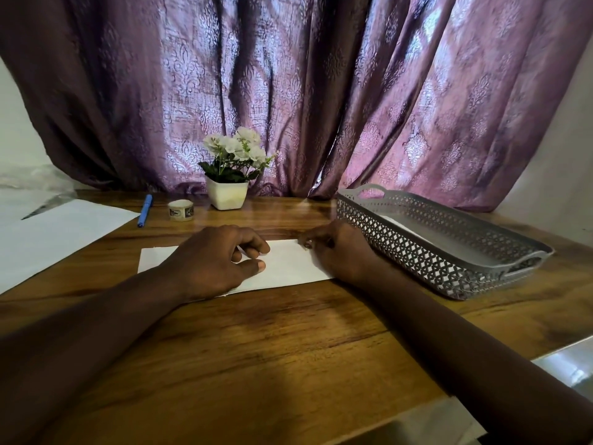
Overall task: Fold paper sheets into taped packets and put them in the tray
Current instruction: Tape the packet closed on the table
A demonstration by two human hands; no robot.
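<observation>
Your hands, left (218, 261) and right (333, 248), press flat on the folded paper (285, 264), gripping nothing; creasing looks finished, so reach for the tape (180, 210) next.

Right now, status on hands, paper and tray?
Left hand and right hand pressing folded paper flat on table. Tray at right, path clear.
</observation>
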